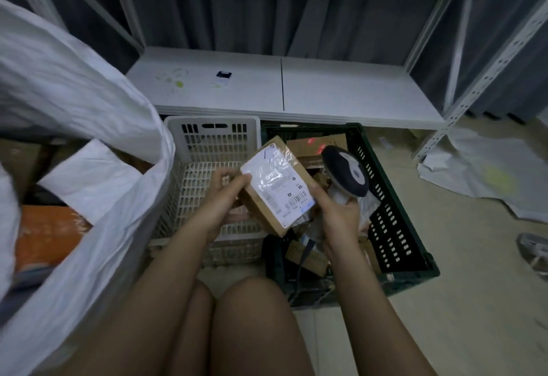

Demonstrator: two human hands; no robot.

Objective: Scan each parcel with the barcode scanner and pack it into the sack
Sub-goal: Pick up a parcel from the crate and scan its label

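Left hand (228, 190) grips parcel (277, 185) | right hand (341, 215) grips barcode scanner (345, 175) | risk: scanner aimed past label, likely misread; sack (98, 185) beside.

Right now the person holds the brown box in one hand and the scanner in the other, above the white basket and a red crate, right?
Nearly. The head view shows the crate is dark green, not red. The left hand holds the box, the right hand the scanner, beside the white basket.
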